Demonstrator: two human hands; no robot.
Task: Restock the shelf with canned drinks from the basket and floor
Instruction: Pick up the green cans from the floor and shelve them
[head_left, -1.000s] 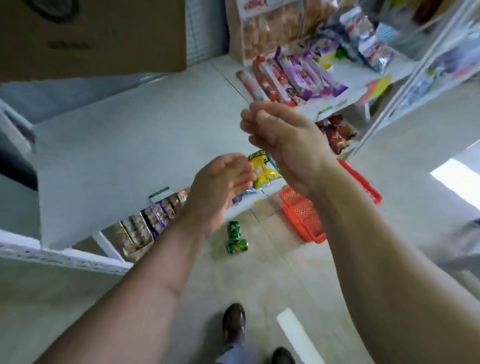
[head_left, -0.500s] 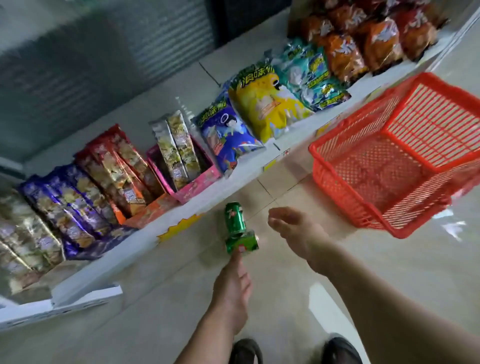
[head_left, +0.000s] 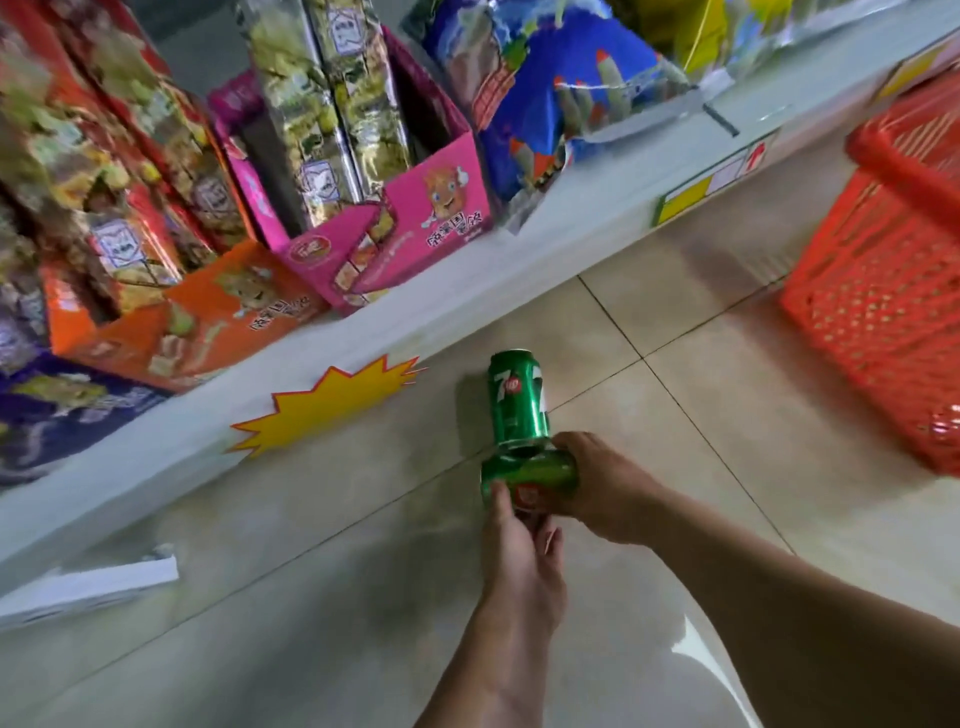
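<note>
Both hands grasp 1 green 7up can (head_left: 530, 480) lying on the tiled floor (head_left: 675, 322), left hand (head_left: 522, 558) from below, right hand (head_left: 605, 488) around its end, touching a second 7up can (head_left: 517, 400) beside the shelf (head_left: 467, 296).

hands (head_left: 561, 514) on lying can (head_left: 535, 475), second can (head_left: 519, 400) touching

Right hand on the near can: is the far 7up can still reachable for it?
Probably yes. The far 7up can lies on open floor touching the near can, just past the right hand, but that hand already grips the near one.
</note>
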